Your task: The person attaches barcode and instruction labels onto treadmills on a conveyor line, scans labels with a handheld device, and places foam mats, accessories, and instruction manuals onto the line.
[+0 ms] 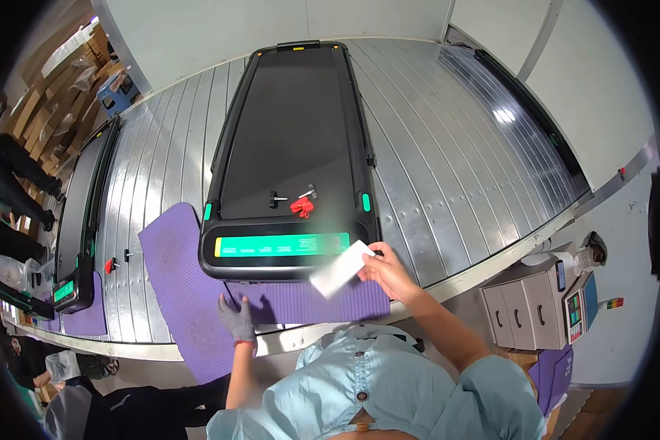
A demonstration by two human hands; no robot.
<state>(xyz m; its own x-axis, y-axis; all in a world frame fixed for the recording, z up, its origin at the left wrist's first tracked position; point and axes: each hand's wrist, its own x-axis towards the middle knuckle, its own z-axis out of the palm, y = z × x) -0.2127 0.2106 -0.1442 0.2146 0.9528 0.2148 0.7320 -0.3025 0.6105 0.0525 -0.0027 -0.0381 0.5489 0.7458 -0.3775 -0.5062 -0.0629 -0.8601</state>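
A black treadmill (286,132) lies flat on the metal slatted conveyor, its near end bearing a green label strip (282,245). My right hand (387,271) pinches a blurred white card or paper (339,270) over the treadmill's near right corner. My left hand (237,320), in a grey glove, has its fingers apart over the purple mat (183,286) and holds nothing. On the belt rest a red item (302,207) and two black knobs with metal bolts, one on the left (277,199) and one on the right (311,191).
Another treadmill (84,213) stands at the left on the conveyor (418,147), and a dark-edged one (535,117) at the far right. A drawer cabinet (522,312) is at the lower right. Other people's legs and a gloved hand (62,365) show at the left.
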